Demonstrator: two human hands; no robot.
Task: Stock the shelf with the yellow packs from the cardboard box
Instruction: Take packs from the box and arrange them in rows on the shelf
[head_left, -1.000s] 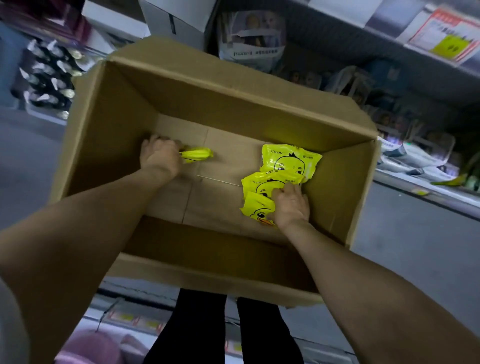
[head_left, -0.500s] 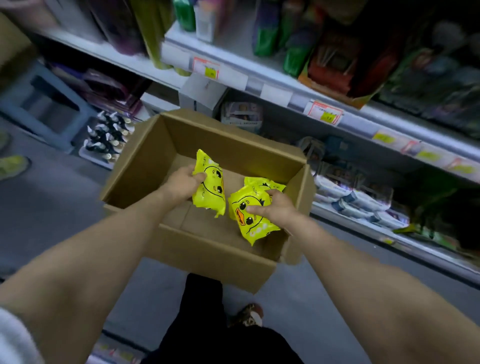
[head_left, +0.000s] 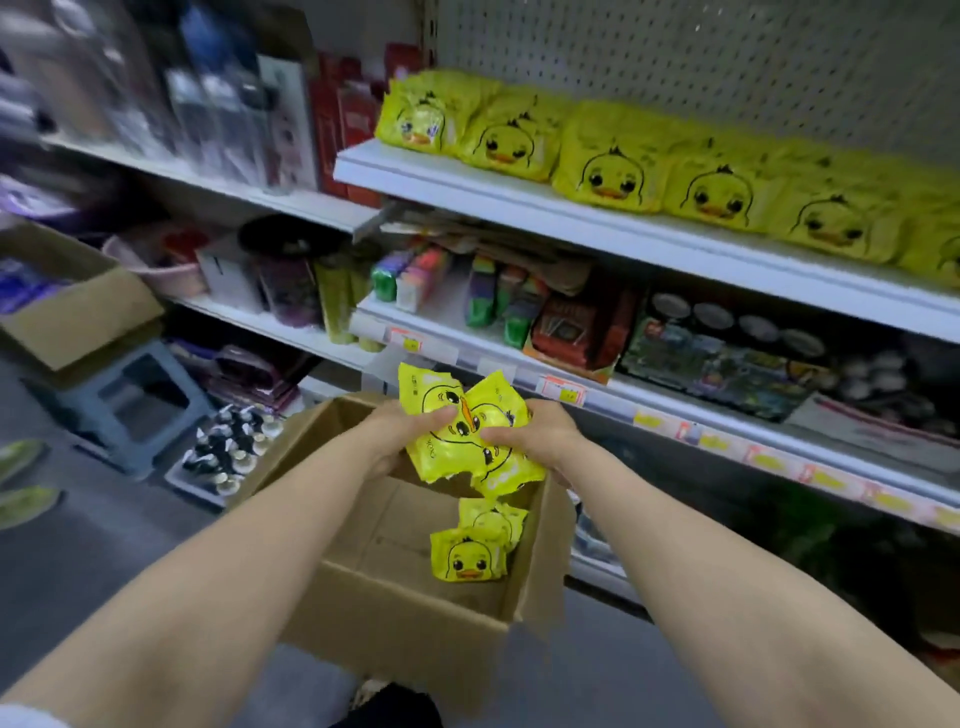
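Observation:
A bunch of yellow duck-face packs (head_left: 462, 426) is held above the open cardboard box (head_left: 415, 618). My left hand (head_left: 400, 434) grips the bunch from the left and my right hand (head_left: 535, 439) grips it from the right. Two more yellow packs (head_left: 470, 553) lie in the box against its right wall. On the upper white shelf (head_left: 623, 228) at the right stands a row of the same yellow packs (head_left: 649, 166), in front of a pegboard back.
The shelf below (head_left: 519, 364) holds coloured boxes and price tags. Further left are bottles, a pink basin (head_left: 161, 270), another cardboard box (head_left: 78, 312) on a blue stool (head_left: 135, 405) and a tray of small bottles (head_left: 228, 447) on the floor.
Both hands lifted the packs out of the box and brought them together into one bunch. The view tilted up, so the upper shelf with yellow packs came into sight.

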